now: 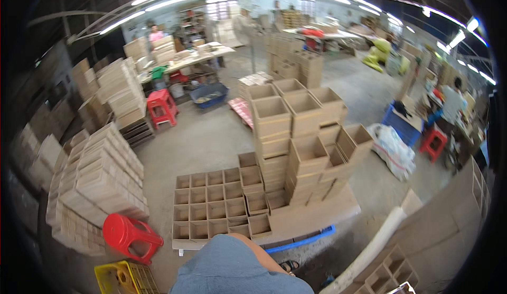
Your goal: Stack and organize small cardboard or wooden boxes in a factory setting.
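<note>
While both hands stay out of view, finger state cannot be told. Workshop floor point(211, 135) spans frame. Pallet point(317, 217), long axis running left-right, lies directly ahead of person's knee point(237, 262). Tall stacks of open wooden boxes point(301, 135) occupy pallet's right half, mouths pointing up or tilted right; exact count not determinable. Low grid of boxes point(208, 204) on left, four rows, mouths up. Red stools: four visible, nearest point(129, 236) tipped on side. One yellow crate point(124, 278).
</note>
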{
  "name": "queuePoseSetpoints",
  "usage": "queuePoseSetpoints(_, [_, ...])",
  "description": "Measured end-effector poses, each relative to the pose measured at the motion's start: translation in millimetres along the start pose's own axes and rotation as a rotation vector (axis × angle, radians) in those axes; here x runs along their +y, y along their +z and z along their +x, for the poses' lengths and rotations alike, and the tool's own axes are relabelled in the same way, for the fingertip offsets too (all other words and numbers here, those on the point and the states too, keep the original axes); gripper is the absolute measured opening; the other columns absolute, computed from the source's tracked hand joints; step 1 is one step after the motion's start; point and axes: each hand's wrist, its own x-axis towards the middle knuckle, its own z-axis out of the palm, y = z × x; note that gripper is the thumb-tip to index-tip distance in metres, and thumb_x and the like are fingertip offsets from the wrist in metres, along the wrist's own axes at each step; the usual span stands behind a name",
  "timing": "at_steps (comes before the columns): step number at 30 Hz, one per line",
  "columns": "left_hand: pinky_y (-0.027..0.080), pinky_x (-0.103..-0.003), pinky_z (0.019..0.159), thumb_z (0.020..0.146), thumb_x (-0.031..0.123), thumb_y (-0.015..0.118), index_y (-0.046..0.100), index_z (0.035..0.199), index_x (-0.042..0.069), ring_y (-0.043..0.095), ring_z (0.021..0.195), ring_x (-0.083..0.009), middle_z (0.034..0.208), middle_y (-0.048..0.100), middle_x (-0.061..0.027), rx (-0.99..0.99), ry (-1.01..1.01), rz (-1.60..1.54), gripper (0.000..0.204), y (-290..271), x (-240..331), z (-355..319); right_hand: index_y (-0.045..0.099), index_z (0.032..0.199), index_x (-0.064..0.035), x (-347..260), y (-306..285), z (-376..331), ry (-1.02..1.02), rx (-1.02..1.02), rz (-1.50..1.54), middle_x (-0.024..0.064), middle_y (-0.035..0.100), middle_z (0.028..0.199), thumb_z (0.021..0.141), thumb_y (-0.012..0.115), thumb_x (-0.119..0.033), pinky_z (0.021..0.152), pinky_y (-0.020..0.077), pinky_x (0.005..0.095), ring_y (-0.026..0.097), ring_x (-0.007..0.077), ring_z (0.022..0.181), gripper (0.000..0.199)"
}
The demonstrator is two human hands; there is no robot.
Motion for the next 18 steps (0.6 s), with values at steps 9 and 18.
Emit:
queuePoseSetpoints(9, [0.039, -0.036, 0.056, 0.08, 0.021, 0.055, 0.047, 0.071, -0.001, 0.046, 0.061, -0.0204, 0.062, 0.045, -0.0101, 0.224, -0.178, -0.022, 0.026, -26, -1, -31, 0.055, 0.08, 0.0023, -48, -7, 26, -0.174, -0.124, -0.082, 0.01, 0.055, 0.069, 0.082, 0.06, -0.019, 0.058, 0.0402, 0.0324, 0.049, 0.0158, 0.064, 0.022])
queuePoseSetpoints(18, [0.038, -0.032, 0.051, 0.076, 0.02, 0.061, 0.046, 0.061, -0.002, 0.041, 0.056, -0.0082, 0.054, 0.044, -0.0018, 0.442, -0.288, -0.23, 0.03, -29, -25, -41, 0.058, 0.085, 0.0031, -4, -103, 0, -0.105, 0.143, -0.06, 0.0126, 0.06, 0.075, 0.081, 0.059, -0.015, 0.063, 0.0438, 0.0335, 0.053, 0.0172, 0.069, 0.019])
